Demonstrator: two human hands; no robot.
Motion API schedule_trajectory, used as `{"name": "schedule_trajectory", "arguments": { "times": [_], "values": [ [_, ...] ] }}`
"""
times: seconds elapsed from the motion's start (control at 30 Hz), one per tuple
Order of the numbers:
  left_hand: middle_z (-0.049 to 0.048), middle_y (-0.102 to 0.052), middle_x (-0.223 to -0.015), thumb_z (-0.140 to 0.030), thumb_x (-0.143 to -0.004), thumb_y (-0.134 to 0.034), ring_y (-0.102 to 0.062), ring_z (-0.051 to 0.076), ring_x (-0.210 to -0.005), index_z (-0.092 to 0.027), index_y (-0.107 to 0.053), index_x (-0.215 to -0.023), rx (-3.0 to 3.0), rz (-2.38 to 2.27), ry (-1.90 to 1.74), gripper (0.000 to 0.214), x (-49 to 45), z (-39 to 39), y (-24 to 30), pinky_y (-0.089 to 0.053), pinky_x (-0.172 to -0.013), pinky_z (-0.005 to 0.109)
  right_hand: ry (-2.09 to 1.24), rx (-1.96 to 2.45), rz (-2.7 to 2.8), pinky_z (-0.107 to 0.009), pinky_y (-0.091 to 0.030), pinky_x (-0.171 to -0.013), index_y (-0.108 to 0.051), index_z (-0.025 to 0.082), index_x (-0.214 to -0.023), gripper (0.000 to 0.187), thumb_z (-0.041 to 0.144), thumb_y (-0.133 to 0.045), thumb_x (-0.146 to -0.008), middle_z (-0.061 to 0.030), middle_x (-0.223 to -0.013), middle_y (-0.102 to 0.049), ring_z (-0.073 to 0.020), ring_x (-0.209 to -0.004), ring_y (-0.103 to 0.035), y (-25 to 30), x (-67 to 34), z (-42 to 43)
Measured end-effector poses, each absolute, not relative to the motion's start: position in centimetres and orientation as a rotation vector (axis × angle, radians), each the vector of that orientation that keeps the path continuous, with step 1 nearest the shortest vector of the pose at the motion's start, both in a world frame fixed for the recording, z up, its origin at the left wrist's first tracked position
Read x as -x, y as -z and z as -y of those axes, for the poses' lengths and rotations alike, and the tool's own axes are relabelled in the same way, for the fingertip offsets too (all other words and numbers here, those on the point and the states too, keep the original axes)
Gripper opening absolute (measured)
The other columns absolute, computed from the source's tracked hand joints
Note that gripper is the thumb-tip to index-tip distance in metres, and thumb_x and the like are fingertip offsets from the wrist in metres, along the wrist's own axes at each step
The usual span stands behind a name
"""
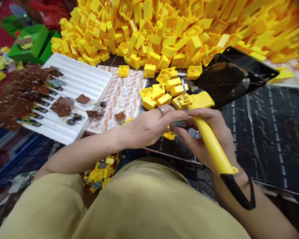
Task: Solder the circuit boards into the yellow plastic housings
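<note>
My right hand [209, 136] is closed, with a yellow soldering gun [211, 139] lying across it. The gun's metal tip points away from me, and a black cord bends from its handle over my wrist. Between the fingertips of both hands is a small dark grey part [179, 124], partly covered. My left hand [149, 124] wears a ring, and its fingers are bent together at that part. Just beyond my hands lie several small yellow plastic housings [155, 93], close to the gun's tip.
A large heap of yellow housings [164, 30] fills the back. A black fan [221, 78] leans at the right. White ridged foam [82, 71] at the left bears brown circuit boards [61, 107] with wires. Green boxes [33, 43] stand behind it. More housings [99, 174] lie below my left arm.
</note>
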State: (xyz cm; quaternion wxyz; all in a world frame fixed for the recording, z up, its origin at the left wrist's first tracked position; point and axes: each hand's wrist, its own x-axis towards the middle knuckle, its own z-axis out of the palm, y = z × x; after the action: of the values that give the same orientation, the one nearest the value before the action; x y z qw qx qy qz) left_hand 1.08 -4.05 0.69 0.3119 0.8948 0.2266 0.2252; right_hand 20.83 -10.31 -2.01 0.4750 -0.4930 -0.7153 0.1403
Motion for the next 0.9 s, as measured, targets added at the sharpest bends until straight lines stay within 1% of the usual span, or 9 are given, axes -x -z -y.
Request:
{"name": "schedule_trajectory", "arguments": {
  "times": [0.07, 0.13, 0.23, 0.3, 0.43, 0.6, 0.73, 0.83, 0.9],
  "values": [
    [0.0136, -0.060, -0.135, -0.030, -0.094, -0.059, -0.065, 0.020, -0.113, -0.022, -0.043, -0.144, -2.009, -0.633, -0.761, 0.053, -1.2, 4.0, 0.5, -0.054, -0.096, 0.035, -0.306, 1.267, 1.617, -0.026, -0.062, -0.067, -0.055, 0.026, -0.116, 0.040, 0.022, -0.077, -0.083, -0.0012, -0.099, -0.064, -0.0139, -0.073, -0.068, 1.9, -20.8, 11.3],
    [0.0138, -0.058, -0.141, -0.039, -0.088, -0.068, -0.062, 0.022, -0.123, -0.024, -0.043, -0.146, -1.697, -0.602, -0.698, 0.065, -1.4, 3.8, 1.5, -0.052, -0.100, 0.035, -0.213, 1.318, 1.481, -0.029, -0.062, -0.067, -0.058, 0.026, -0.112, 0.038, 0.022, -0.079, -0.080, -0.0025, -0.099, -0.064, -0.0140, -0.071, -0.066, 1.8, -20.7, 12.3],
    [0.0115, -0.069, -0.129, -0.056, -0.084, -0.070, -0.063, 0.026, -0.123, -0.021, -0.065, -0.128, -1.445, -0.534, -0.480, 0.057, -2.3, 4.2, 2.5, -0.052, -0.100, 0.038, -0.088, 1.340, 1.395, -0.029, -0.062, -0.064, -0.061, 0.025, -0.106, 0.036, 0.022, -0.082, -0.077, -0.0023, -0.094, -0.063, -0.0144, -0.069, -0.064, 1.7, -20.5, 13.2],
    [0.0089, -0.074, -0.120, -0.064, -0.083, -0.068, -0.066, 0.026, -0.117, -0.020, -0.074, -0.112, -1.357, -0.573, -0.549, 0.053, -3.2, 4.8, 2.7, -0.052, -0.100, 0.040, -0.081, 1.324, 1.401, -0.029, -0.062, -0.066, -0.061, 0.025, -0.107, 0.038, 0.021, -0.082, -0.076, -0.0018, -0.095, -0.063, -0.0142, -0.070, -0.064, 1.7, -20.5, 13.3],
    [0.0069, -0.076, -0.114, -0.056, -0.087, -0.068, -0.068, 0.020, -0.110, -0.021, -0.078, -0.101, -1.378, -0.717, -0.903, 0.039, -4.7, 6.1, 2.1, -0.053, -0.099, 0.035, -0.088, 1.274, 1.478, -0.025, -0.060, -0.067, -0.058, 0.026, -0.111, 0.041, 0.015, -0.080, -0.078, 0.0004, -0.096, -0.063, -0.0116, -0.069, -0.063, 2.2, -20.6, 13.1],
    [0.0064, -0.074, -0.095, -0.046, -0.090, -0.068, -0.067, 0.014, -0.094, -0.019, -0.079, -0.093, -1.566, -0.761, -1.072, 0.029, -6.1, 7.0, 1.9, -0.056, -0.088, 0.028, -0.104, 1.257, 1.512, -0.024, -0.060, -0.064, -0.054, 0.027, -0.114, 0.039, 0.015, -0.075, -0.083, 0.0011, -0.095, -0.060, -0.0118, -0.071, -0.064, 2.8, -20.2, 13.2],
    [0.0063, -0.076, -0.101, -0.056, -0.091, -0.062, -0.069, 0.017, -0.098, -0.021, -0.077, -0.090, -1.530, -0.824, -1.050, 0.038, -5.9, 7.1, 2.1, -0.057, -0.091, 0.034, -0.049, 1.257, 1.562, -0.025, -0.061, -0.064, -0.055, 0.028, -0.111, 0.036, 0.018, -0.076, -0.083, 0.0017, -0.092, -0.065, -0.0128, -0.068, -0.067, 3.0, -20.2, 13.1],
    [0.0069, -0.077, -0.107, -0.058, -0.095, -0.053, -0.071, 0.019, -0.095, -0.020, -0.075, -0.099, -1.529, -0.884, -0.882, 0.044, -3.7, 5.7, 0.7, -0.058, -0.083, 0.035, -0.054, 1.208, 1.645, -0.024, -0.060, -0.070, -0.061, 0.027, -0.107, 0.033, 0.017, -0.079, -0.081, 0.0032, -0.088, -0.072, -0.0130, -0.071, -0.070, 2.9, -21.4, 13.5],
    [0.0074, -0.077, -0.101, -0.053, -0.093, -0.059, -0.071, 0.019, -0.089, -0.018, -0.076, -0.098, -1.678, -0.882, -0.674, 0.039, -1.7, 4.3, -0.5, -0.057, -0.075, 0.031, -0.018, 1.207, 1.738, -0.021, -0.058, -0.071, -0.065, 0.027, -0.107, 0.028, 0.017, -0.077, -0.083, 0.0048, -0.084, -0.074, -0.0120, -0.070, -0.070, 2.5, -23.0, 14.5]
  ]
}}
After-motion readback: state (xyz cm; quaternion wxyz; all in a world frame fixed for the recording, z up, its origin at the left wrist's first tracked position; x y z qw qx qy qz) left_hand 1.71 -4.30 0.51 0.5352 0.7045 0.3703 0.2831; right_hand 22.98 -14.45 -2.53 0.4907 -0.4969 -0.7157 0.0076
